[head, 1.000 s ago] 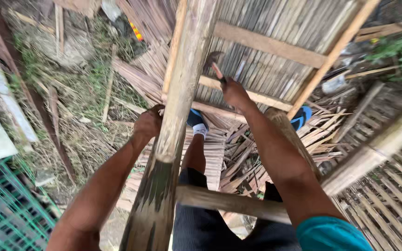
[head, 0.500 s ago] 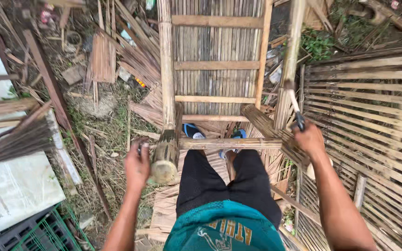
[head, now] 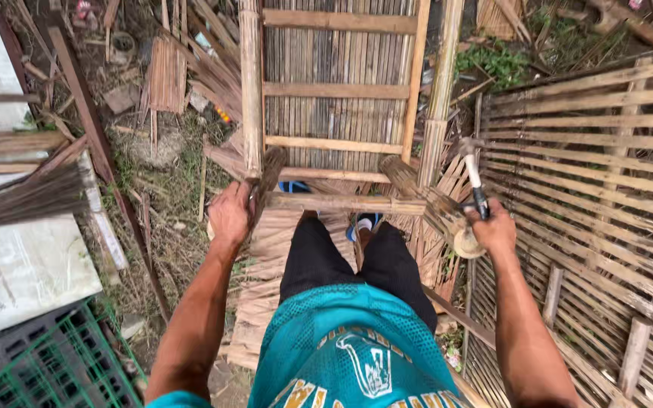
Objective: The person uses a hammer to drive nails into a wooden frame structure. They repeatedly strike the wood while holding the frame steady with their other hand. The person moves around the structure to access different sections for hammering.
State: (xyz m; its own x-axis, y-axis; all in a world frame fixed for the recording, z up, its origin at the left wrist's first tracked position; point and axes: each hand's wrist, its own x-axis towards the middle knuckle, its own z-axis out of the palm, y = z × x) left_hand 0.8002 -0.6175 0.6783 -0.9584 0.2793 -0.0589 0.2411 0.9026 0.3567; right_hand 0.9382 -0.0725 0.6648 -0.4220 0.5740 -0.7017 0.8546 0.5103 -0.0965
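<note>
**Gripping pole and hammer above the bamboo frame**

Looking down, we see the left hand clamped on a slanted bamboo pole, seemingly for steadiness. The right hand is closed around a hammer, head up, just beside another pole end. Below both grips lies a crossbar.

Left hand and right hand both clenched, arms outstretched.

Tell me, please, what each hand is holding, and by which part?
The right hand holds a hammer by its dark handle, head up. The left hand grips a bamboo pole at its upper end.
</note>
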